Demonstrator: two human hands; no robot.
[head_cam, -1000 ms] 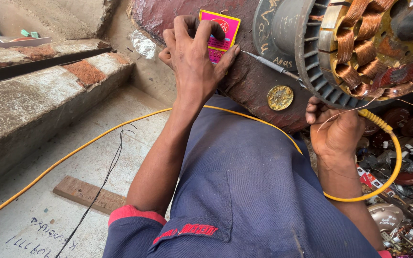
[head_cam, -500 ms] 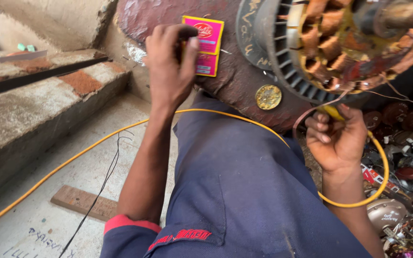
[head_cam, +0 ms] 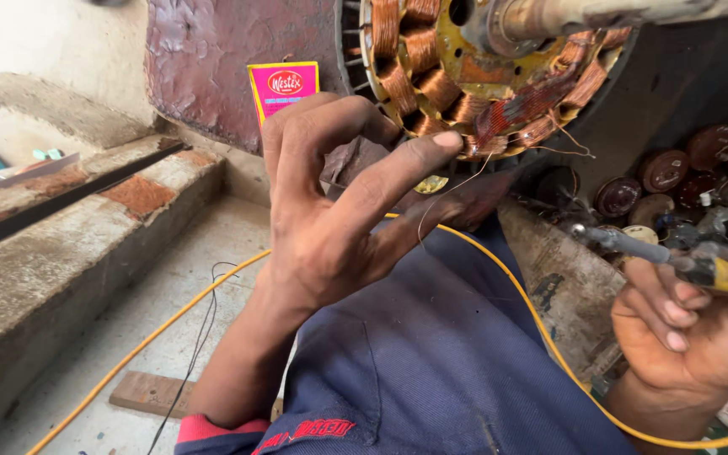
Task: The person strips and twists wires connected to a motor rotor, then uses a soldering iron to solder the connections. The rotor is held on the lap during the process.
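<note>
A fan stator [head_cam: 431, 76] with copper coils and a metal shaft [head_cam: 549, 17] hangs at the top. My left hand [head_cam: 339, 219] is raised in front of it, the index fingertip touching a coil. A thin wire [head_cam: 436, 198] runs from a coil down to my thumb and middle finger, which seem to pinch it. My right hand [head_cam: 684, 337] at the lower right grips a soldering iron [head_cam: 634, 248] with a yellow handle, its tip pointing left, apart from the stator.
A yellow cable [head_cam: 212, 295] loops across the concrete floor and over my blue-clad knee [head_cam: 431, 354]. A pink packet [head_cam: 284, 88] leans on a dark red housing [head_cam: 212, 67]. Concrete steps [head_cam: 61, 244] rise at left, a wood strip [head_cam: 149, 392] lies below, and round motor parts [head_cam: 701, 168] pile at right.
My left hand left the pink packet and came right to the stator coils. My right hand dropped away from the stator, now holding the soldering iron. The view moved closer.
</note>
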